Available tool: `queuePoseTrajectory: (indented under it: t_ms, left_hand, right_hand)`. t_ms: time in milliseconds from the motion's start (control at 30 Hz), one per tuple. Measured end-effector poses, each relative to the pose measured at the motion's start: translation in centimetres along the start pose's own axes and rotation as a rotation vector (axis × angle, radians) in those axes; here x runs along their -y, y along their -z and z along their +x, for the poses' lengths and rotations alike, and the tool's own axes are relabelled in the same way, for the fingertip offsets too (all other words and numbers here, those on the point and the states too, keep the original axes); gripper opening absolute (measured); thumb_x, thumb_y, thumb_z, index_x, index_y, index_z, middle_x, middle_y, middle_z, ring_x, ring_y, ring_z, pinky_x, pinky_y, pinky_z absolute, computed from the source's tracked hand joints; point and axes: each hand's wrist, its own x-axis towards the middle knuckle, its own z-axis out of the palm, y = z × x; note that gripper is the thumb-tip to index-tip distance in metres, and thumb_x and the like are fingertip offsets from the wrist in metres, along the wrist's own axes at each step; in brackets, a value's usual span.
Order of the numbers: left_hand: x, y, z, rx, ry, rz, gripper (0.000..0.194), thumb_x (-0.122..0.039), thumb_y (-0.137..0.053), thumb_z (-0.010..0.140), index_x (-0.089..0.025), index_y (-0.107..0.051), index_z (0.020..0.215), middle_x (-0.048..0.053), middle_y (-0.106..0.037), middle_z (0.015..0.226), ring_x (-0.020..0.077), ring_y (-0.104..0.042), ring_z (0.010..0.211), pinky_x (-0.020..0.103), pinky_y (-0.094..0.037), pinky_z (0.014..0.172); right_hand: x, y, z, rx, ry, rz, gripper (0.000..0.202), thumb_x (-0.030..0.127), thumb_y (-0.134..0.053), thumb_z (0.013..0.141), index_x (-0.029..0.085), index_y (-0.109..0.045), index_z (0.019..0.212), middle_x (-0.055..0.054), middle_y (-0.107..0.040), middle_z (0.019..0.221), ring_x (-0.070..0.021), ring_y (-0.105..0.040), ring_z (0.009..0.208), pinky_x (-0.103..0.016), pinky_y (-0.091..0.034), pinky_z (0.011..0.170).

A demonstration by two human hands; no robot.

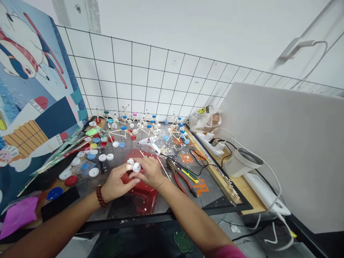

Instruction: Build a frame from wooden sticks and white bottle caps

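Close together over the red plastic piece (146, 202), both hands are at work on small white bottle caps. My right hand (151, 171) pinches a white bottle cap (137, 167) between thumb and fingers. From the other side, my left hand (116, 182) has its fingers closed at a second white cap (130, 161), partly hidden by the fingers. A small pale tan piece shows between the two hands; I cannot make out what it is. A white glue gun (151, 142) lies just beyond the hands. Thin wooden sticks (163, 167) rest beside my right hand.
Stick-and-cap models (150, 125) stand along the back. Loose caps (94, 172) lie left. Red-handled pliers (180, 182) and a yellow-green cutter (189, 176) lie right, by the black cord (195, 157). A power strip (211, 143) and white cylinder (240, 163) are farther right.
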Motion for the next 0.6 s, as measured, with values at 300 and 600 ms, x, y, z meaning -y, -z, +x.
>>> queuePoseTrajectory:
  t_ms: [300,600]
  left_hand:
    - [0.7,0.1,0.0,-0.002,0.150,-0.242,0.016,-0.027,-0.055,0.093,-0.018,-0.067,0.097,0.005,-0.071,0.094,0.0174,-0.066,0.086,0.028,-0.050,0.081]
    - [3.2,2.9,1.8,-0.442,0.284,-0.161,0.023,-0.037,-0.060,0.088,-0.018,-0.065,0.074,0.002,-0.066,0.082,0.0145,-0.057,0.076,0.026,-0.045,0.073]
  right_hand:
    - [0.7,0.9,0.5,0.005,0.055,0.007,0.036,0.040,-0.052,0.096,0.014,-0.057,0.121,-0.008,-0.070,0.087,-0.0181,-0.063,0.078,-0.031,-0.044,0.071]
    - [-0.5,2.4,0.8,0.410,0.039,0.264,0.013,0.021,-0.061,0.086,0.019,-0.071,0.094,-0.004,-0.069,0.087,-0.0147,-0.064,0.080,-0.025,-0.047,0.073]
